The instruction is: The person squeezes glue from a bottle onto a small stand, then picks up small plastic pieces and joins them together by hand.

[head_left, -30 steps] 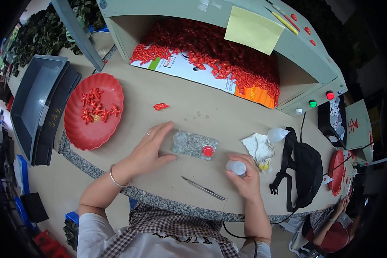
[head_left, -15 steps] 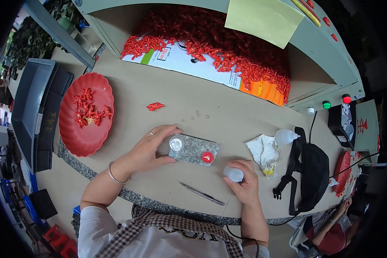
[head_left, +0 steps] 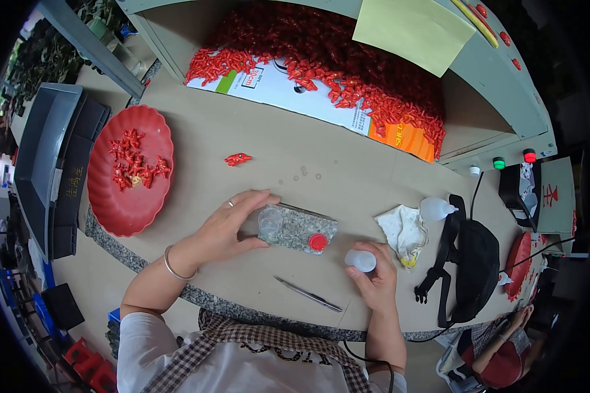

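Observation:
My left hand (head_left: 233, 226) holds the left end of a speckled grey stone slab (head_left: 294, 229), thumb at its near corner and fingers at the far edge. On the slab sit a clear round dish (head_left: 270, 221) at the left and a small red round cap (head_left: 318, 242) at the right. Beside the slab's right end, my right hand (head_left: 377, 272) wraps round a small translucent white bottle (head_left: 360, 261), its round end facing up. Slim silver tweezers (head_left: 308, 293) lie between my forearms. Beyond the slab lies one small red figure (head_left: 238, 159).
A red scalloped plate (head_left: 128, 219) with several red figures stands left, beside dark trays (head_left: 52, 177). Red pieces (head_left: 321, 59) fill the shelf at the back. To the right are a stained cloth (head_left: 400, 229), a white squeeze bottle (head_left: 438, 209) and a black pouch (head_left: 477, 268).
My right hand with the bottle has moved slightly right and away from me, and the bottle has tilted. My left hand stays at the slab. The whole view has shifted a little.

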